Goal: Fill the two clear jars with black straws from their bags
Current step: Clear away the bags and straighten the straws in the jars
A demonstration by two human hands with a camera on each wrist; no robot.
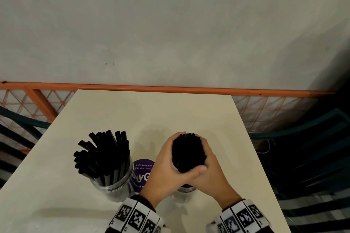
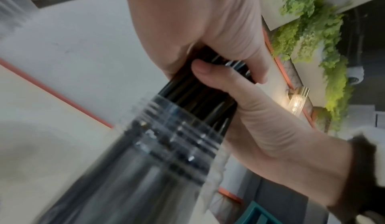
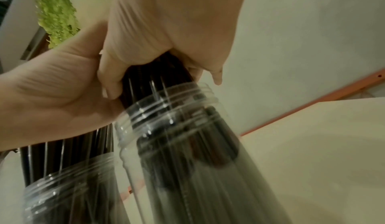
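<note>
Two clear jars stand on the cream table (image 1: 151, 111). The left jar (image 1: 113, 185) holds black straws (image 1: 102, 155) that fan out loosely. Both hands wrap one tight bundle of black straws (image 1: 188, 152) standing upright in the right jar (image 1: 184, 192), which is mostly hidden beneath them. My left hand (image 1: 166, 164) grips the bundle from the left, thumb across the near side. My right hand (image 1: 211, 166) grips it from the right. The wrist views show the bundle (image 3: 156, 82) passing down through the jar's threaded mouth (image 3: 177, 112), (image 2: 177, 137). No bag is in view.
A round purple sticker (image 1: 143, 172) lies on the table between the jars. An orange rail (image 1: 170, 88) with mesh runs behind the table's far edge, below a plain wall. Dark slatted chairs (image 1: 310, 157) stand to the right and left of the table.
</note>
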